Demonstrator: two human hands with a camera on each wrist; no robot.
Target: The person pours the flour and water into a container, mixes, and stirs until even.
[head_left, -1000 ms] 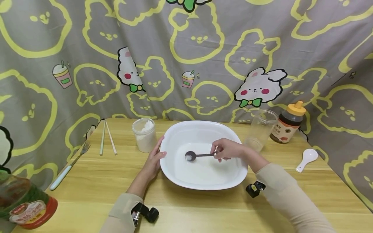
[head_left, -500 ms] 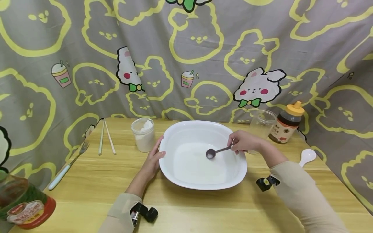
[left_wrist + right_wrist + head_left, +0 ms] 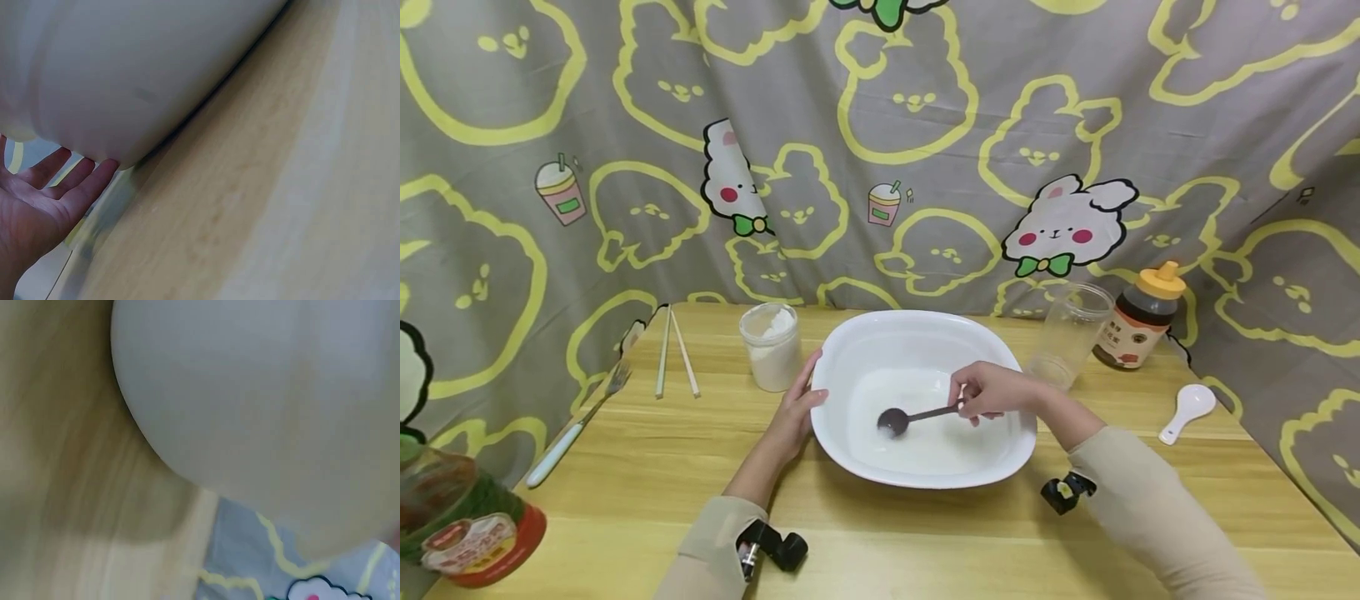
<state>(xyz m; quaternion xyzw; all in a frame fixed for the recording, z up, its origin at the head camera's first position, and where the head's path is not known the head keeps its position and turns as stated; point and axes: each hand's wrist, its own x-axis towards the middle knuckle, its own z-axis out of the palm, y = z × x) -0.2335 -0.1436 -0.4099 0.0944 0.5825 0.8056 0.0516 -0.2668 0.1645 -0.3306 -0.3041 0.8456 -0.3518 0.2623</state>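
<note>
A white oval basin (image 3: 917,479) stands on the wooden table, with a shiny whitish layer over its floor. My left hand (image 3: 793,408) holds its left side, thumb over the rim and the other fingers along the outer wall. In the left wrist view, fingertips (image 3: 109,165) of that hand meet the wall's underside. Between the thumb and fingers of my right hand (image 3: 988,392) is the handle of a dark round-bowled spoon (image 3: 892,421), its bowl down at the basin's floor. The right wrist view shows mostly the basin's outer wall (image 3: 237,406); the spoon is hidden there.
Left of the basin are a jar of white powder (image 3: 773,354), two chopsticks (image 3: 682,354) and a fork (image 3: 574,429). A red-lidded container (image 3: 475,533) is at the left edge. On the right stand a clear cup (image 3: 1067,337), a yellow-capped bottle (image 3: 1138,321) and a white spoon (image 3: 1190,408).
The right hand has moved the dark spoon from left to right across the basin, then back left and slightly nearer. The left hand has stayed at the rim.
</note>
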